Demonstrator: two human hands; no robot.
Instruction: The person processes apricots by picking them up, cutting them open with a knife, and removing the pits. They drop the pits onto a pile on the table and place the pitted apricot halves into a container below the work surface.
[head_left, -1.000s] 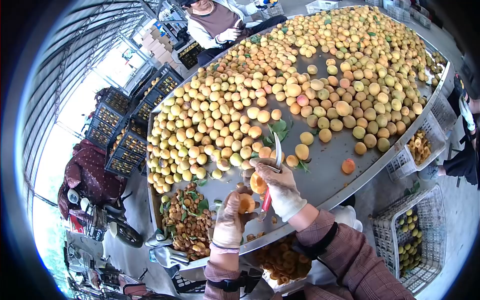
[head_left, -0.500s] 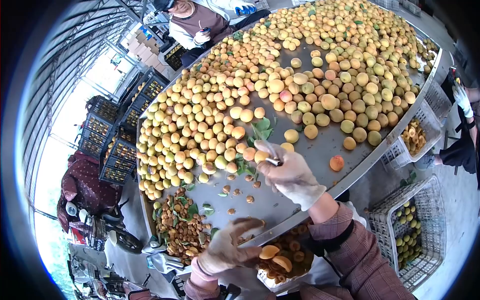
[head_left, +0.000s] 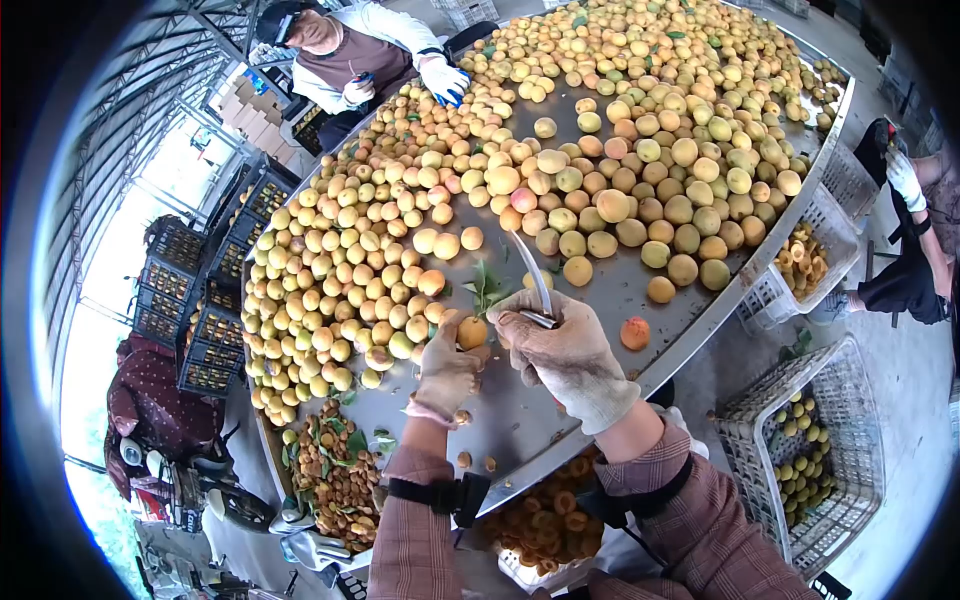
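Observation:
My left hand [head_left: 447,368], in a pale work glove, is closed round a yellow-orange apricot [head_left: 472,332] over the metal table [head_left: 520,412]. Just to its right, my gloved right hand [head_left: 565,350] grips a knife with a curved blade [head_left: 533,272] that points up and away from me. Many whole apricots [head_left: 340,260] cover the far and left parts of the table. Green leaves [head_left: 486,286] lie beyond my hands. Pits [head_left: 335,478] are heaped at the near left corner. Below the near edge, a container [head_left: 545,515] holds apricot halves.
Across the table at the upper left sits a person [head_left: 365,60] with one gloved hand on the fruit. Another person's gloved hand [head_left: 904,180] shows at the right. Crates [head_left: 800,440] stand at the right, and dark stacked crates [head_left: 215,340] and a parked motorbike [head_left: 235,500] at the left.
My left hand has moved from above the container up to the fruit and closed on an apricot. The knife blade now shows clearly. The view has shifted, and the person opposite has reached onto the fruit.

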